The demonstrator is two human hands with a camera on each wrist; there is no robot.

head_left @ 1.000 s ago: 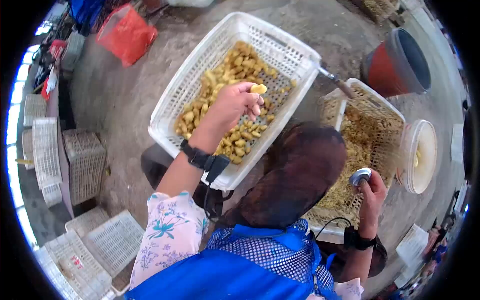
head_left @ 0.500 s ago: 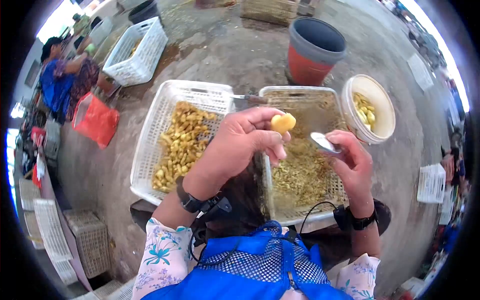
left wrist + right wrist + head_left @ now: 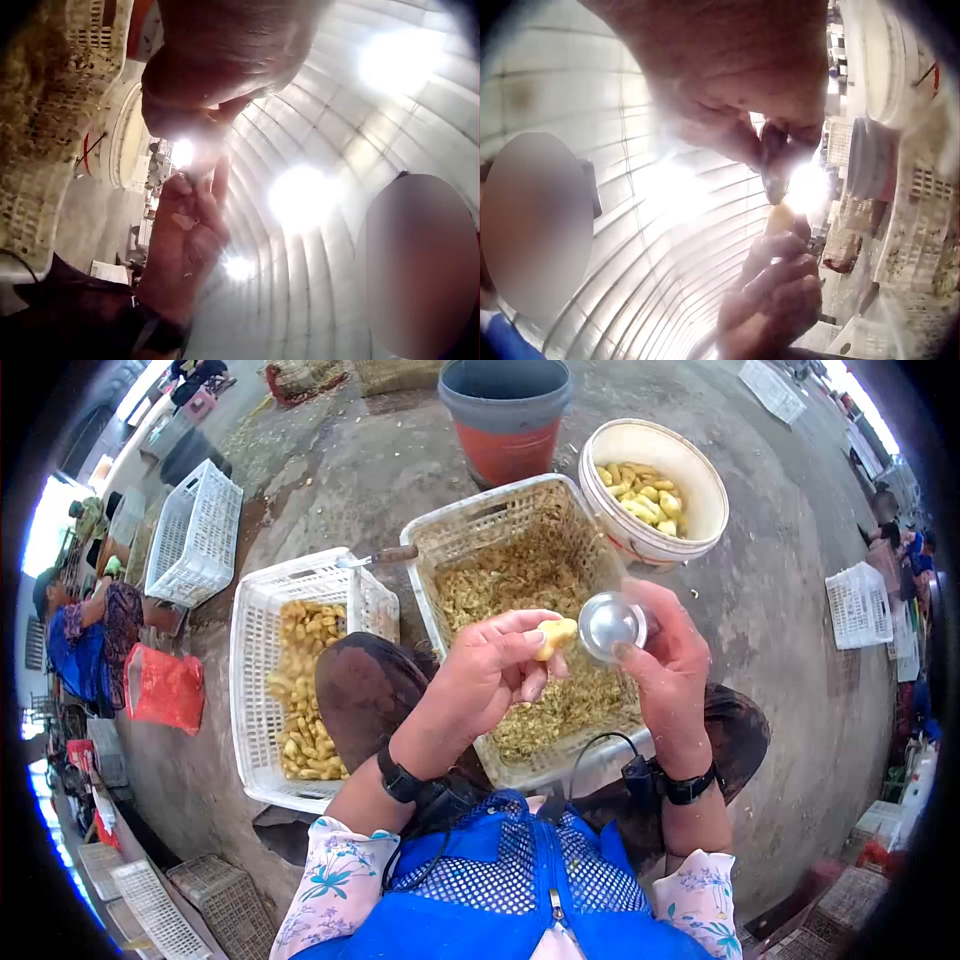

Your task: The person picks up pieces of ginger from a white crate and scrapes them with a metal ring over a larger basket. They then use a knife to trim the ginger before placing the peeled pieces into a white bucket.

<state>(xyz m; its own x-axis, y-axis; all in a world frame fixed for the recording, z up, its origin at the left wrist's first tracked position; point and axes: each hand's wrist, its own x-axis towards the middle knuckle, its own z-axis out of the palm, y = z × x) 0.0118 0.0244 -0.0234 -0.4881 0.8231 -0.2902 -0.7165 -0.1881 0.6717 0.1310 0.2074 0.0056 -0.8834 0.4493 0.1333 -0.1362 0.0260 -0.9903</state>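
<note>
Over the scrap-strewn crate (image 3: 492,520), a ginger piece (image 3: 557,639) is pinched by the left hand (image 3: 492,672) beside a metal cap (image 3: 608,626) gripped by the right hand (image 3: 672,665), with paler pieces (image 3: 645,497) seemingly finished in the bucket (image 3: 704,490) and many browner ones (image 3: 308,705) left in the side crate (image 3: 253,695).

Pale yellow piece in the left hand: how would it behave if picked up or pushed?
The pale yellow piece is probably stiff, since it shows no sag where the left hand pinches it. Its smooth-looking surface may be slippery. Its lumpy outline should hinder rolling.
</note>
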